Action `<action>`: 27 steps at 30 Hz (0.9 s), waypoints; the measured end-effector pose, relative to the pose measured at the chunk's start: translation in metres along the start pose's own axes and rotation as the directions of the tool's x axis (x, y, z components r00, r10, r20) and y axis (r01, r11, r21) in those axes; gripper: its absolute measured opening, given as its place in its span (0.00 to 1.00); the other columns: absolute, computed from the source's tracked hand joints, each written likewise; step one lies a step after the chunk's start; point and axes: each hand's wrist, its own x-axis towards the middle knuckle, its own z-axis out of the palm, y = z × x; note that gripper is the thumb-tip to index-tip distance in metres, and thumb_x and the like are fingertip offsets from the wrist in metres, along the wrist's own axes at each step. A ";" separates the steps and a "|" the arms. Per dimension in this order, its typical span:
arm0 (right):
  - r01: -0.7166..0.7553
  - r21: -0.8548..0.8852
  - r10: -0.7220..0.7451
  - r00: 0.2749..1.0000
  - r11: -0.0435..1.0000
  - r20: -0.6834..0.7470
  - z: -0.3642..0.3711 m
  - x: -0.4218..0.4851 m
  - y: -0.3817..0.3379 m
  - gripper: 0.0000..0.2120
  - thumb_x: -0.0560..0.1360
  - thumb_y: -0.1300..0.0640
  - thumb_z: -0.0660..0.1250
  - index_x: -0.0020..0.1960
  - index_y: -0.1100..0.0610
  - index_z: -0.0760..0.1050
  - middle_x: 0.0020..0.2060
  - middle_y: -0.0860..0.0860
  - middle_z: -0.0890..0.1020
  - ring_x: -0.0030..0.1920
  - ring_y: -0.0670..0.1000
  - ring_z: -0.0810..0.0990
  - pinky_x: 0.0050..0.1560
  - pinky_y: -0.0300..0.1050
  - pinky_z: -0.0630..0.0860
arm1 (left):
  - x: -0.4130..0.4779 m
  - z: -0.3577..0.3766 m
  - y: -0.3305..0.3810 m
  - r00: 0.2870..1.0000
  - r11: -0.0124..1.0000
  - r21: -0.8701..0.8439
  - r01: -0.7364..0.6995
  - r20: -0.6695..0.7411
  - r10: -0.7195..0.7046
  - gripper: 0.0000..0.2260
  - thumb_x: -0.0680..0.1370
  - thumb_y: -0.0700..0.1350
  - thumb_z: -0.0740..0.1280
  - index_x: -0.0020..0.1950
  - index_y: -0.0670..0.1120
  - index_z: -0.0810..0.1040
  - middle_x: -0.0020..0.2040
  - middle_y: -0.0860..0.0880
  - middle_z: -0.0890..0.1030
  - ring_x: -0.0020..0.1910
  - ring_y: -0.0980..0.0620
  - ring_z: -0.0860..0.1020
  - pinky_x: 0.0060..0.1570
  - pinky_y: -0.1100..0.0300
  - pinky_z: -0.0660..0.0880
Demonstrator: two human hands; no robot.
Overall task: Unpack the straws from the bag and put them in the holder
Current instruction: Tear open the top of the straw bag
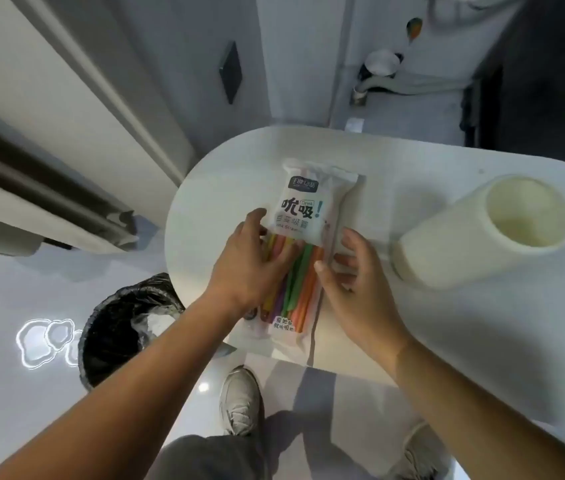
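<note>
A: Started yet?
B: Barely. The bag lies sealed mid-table, straws inside; left hand flat on it, right hand spread alongside. Holder at three o'clock, empty

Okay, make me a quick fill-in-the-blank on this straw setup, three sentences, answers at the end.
1. The bag of straws lies flat on the white ____.
2. The cream holder stands to the right of the bag and is ____ inside, with no straws in it.
3. The left hand rests on the bag while the right hand is at its right edge; the bin on the floor is lined with a ____ liner.

Missing words: table; empty; black
</note>
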 end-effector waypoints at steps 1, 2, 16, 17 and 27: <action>0.014 0.062 -0.013 1.000 0.998 -0.009 0.002 0.002 0.000 0.25 0.79 0.47 0.67 0.72 0.39 0.61 0.59 0.33 0.70 0.58 0.33 0.75 0.48 0.29 0.76 | 0.003 0.003 -0.002 1.000 1.000 -0.002 -0.007 -0.012 0.007 0.36 0.78 0.65 0.66 0.81 0.52 0.61 0.70 0.47 0.77 0.64 0.47 0.78 0.63 0.45 0.78; 0.014 0.099 -0.013 1.000 0.995 -0.012 0.003 0.004 0.000 0.24 0.79 0.49 0.68 0.70 0.40 0.62 0.58 0.32 0.71 0.56 0.31 0.76 0.46 0.28 0.76 | 0.007 0.005 -0.002 1.000 1.000 0.025 -0.009 -0.021 0.010 0.35 0.78 0.64 0.67 0.81 0.51 0.61 0.69 0.47 0.77 0.63 0.47 0.79 0.61 0.47 0.78; 0.143 0.257 -0.138 0.990 0.956 -0.039 -0.001 0.028 0.007 0.22 0.79 0.49 0.68 0.67 0.40 0.62 0.46 0.29 0.71 0.39 0.20 0.74 0.35 0.21 0.71 | 0.039 0.017 -0.002 0.987 0.964 -0.263 -0.030 -0.162 -0.013 0.25 0.75 0.70 0.68 0.55 0.49 0.82 0.47 0.50 0.86 0.46 0.50 0.85 0.54 0.47 0.82; 0.161 0.253 -0.155 0.987 0.954 -0.043 -0.002 0.027 0.005 0.26 0.79 0.48 0.67 0.73 0.42 0.60 0.46 0.29 0.71 0.39 0.20 0.74 0.35 0.22 0.72 | 0.039 0.017 -0.002 0.984 0.950 -0.307 -0.063 -0.175 0.008 0.24 0.74 0.69 0.69 0.52 0.49 0.81 0.46 0.50 0.86 0.45 0.50 0.86 0.54 0.45 0.83; 0.256 0.271 -0.227 0.965 0.928 -0.134 -0.015 -0.025 -0.022 0.29 0.77 0.42 0.68 0.75 0.46 0.65 0.52 0.49 0.85 0.47 0.43 0.86 0.56 0.52 0.81 | -0.029 0.009 0.014 0.971 0.796 -0.556 -0.239 -0.156 0.182 0.20 0.74 0.62 0.74 0.52 0.46 0.78 0.46 0.47 0.88 0.44 0.47 0.87 0.53 0.44 0.83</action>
